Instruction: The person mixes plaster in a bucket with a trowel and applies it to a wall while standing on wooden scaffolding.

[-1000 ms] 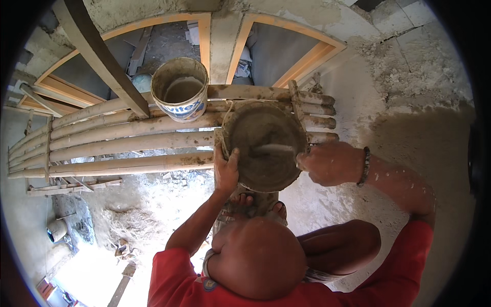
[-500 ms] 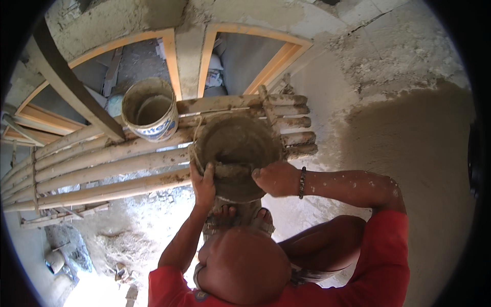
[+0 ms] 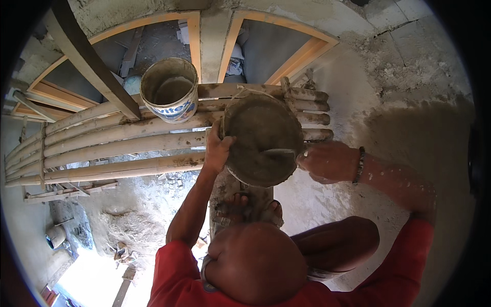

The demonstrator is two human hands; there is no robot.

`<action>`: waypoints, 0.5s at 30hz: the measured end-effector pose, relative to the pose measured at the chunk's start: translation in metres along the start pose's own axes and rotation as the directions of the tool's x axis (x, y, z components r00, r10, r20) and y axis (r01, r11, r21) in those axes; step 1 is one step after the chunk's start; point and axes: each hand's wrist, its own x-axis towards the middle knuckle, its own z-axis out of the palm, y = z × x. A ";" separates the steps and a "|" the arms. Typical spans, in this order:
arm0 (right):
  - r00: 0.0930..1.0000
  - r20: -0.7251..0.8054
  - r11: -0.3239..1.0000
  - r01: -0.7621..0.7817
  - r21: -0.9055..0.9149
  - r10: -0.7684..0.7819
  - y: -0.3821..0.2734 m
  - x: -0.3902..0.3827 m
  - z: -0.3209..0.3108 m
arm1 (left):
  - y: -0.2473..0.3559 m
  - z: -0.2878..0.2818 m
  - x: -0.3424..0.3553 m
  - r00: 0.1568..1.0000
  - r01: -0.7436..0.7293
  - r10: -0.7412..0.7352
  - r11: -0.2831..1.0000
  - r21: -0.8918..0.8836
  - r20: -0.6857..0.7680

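A round bucket (image 3: 261, 123) of wet grey mortar sits at the centre. My left hand (image 3: 219, 151) grips its left rim, thumb over the edge. My right hand (image 3: 319, 162), beaded bracelet at the wrist, is closed on the handle of a trowel (image 3: 277, 152), whose pale blade lies partly sunk in the mortar near the right side. My feet (image 3: 238, 207) are just below the bucket on a dirty plank (image 3: 219, 189).
A white, mortar-stained pail (image 3: 174, 112) stands on bamboo poles (image 3: 112, 143) to the left. A timber beam (image 3: 87, 61) slants above them. Orange-edged arched window frames (image 3: 312, 48) lie beyond. Rubble (image 3: 123, 225) is below left; rough plastered surface (image 3: 388, 123) at right.
The trowel has swept through the mortar, inward half a second ago and now out to the right again with my right hand. My left hand stays on the rim. The view has shifted with the camera.
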 end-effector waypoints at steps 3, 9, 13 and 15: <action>0.923 -0.384 0.985 -0.086 -0.150 0.022 0.020 -0.035 -0.014 | 0.003 0.026 0.003 0.996 0.007 0.001 0.996 -0.091 0.084; 0.915 -0.374 0.948 -0.240 -0.210 0.149 0.048 0.050 0.035 | -0.011 0.034 0.007 0.990 -0.104 0.091 0.987 0.122 0.109; 0.956 -0.293 0.970 -0.080 -0.231 0.009 0.030 0.056 0.049 | 0.002 0.028 0.004 0.994 -0.069 0.059 0.990 0.122 0.090; 0.972 -0.233 0.973 -0.019 -0.231 -0.036 0.016 0.048 0.040 | -0.002 0.018 0.005 0.995 0.011 -0.019 0.997 0.080 0.102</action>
